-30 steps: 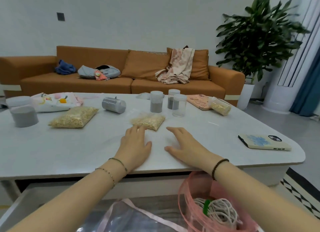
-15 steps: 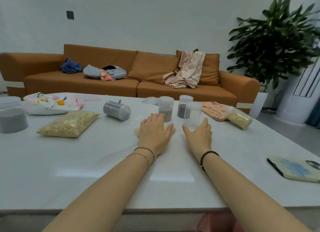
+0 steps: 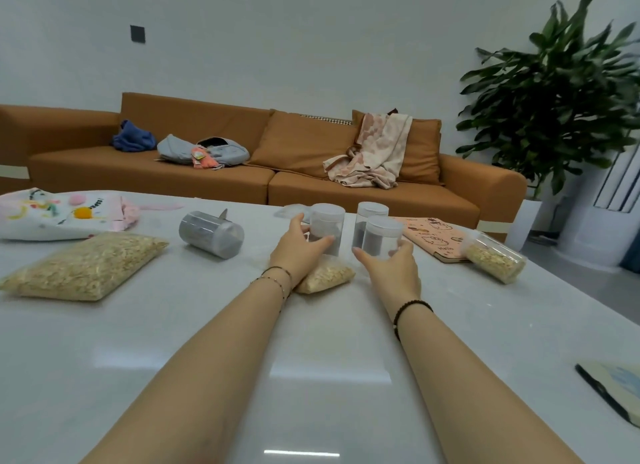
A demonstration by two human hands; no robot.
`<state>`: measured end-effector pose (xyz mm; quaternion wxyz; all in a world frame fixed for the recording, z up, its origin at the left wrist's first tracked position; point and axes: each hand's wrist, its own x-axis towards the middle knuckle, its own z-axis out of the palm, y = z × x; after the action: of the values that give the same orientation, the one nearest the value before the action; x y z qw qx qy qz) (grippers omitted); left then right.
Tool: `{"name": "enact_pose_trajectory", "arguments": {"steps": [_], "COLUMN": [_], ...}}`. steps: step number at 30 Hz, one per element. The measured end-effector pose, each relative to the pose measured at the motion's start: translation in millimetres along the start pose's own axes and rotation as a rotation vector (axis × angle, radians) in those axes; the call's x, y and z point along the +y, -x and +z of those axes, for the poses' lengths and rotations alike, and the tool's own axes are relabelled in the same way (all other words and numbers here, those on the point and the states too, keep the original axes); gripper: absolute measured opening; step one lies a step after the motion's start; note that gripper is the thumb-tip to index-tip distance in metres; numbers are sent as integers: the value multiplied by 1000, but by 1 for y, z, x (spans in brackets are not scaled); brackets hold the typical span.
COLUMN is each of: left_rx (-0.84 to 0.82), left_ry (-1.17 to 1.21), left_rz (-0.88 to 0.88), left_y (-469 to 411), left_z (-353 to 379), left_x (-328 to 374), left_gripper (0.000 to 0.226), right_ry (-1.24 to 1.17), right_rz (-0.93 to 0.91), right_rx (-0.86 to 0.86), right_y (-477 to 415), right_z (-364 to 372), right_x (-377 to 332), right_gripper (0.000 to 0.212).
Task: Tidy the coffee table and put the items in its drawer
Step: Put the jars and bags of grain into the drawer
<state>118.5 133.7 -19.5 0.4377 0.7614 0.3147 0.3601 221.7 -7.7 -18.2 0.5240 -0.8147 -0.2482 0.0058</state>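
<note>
1. Jars are what both hands reach for: three clear upright ones with grey fill stand in a cluster past the middle of the coffee table, at about 12 o'clock from the person.
2. Left hand curls around the left jar from its 7 o'clock side. The thumb lies across the near face and the other fingers wrap the far left wall, so the fingers are spread in a loose cup touching the jar. I cannot tell whether the grip is firm yet.
3. Right hand sits at 6 o'clock of the front right jar, thumb out to the left and fingertips touching the jar's right wall low down. Its fingers are parted around the base rather than pressed together.
4. A third jar stands just behind the front right one, at its 11 o'clock, very close; whether they touch is unclear.
5. Each jar's long axis is vertical, so my judgement is that a straight upward lift suits both, with each hand already on its nearer jar.
6. Small bag of oats lies flat under the left wrist, at 6 o'clock of the left jar; a low pull toward the person could drag across it.
7. Other items wait: a jar on its side at 10 o'clock, a big bag of oats at 9 o'clock, and a tipped jar of oats at 2 o'clock.
8. No drawer shows in view, so most of the tidying seems left.
</note>
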Motion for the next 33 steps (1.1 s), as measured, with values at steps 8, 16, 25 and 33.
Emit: {"name": "enact_pose_trajectory", "arguments": {"steps": [8, 16, 25, 33], "left_rx": [-42, -224, -271, 13], "left_ry": [-55, 100, -161, 9], "left_rz": [122, -25, -7, 283], "left_y": [-10, -15, -35, 35], "left_z": [3, 5, 11, -32], "left_x": [-7, -7, 21, 44], "left_gripper": [66, 64, 67, 55], "right_ry": [-104, -204, -265, -433], "right_rz": [-132, -115, -92, -196], "right_rx": [-203, -209, -98, -1], "right_y": [3, 5, -3, 27], "right_z": [3, 2, 2, -11], "right_x": [5, 3, 4, -15], "right_gripper": [59, 56, 53, 55]}}
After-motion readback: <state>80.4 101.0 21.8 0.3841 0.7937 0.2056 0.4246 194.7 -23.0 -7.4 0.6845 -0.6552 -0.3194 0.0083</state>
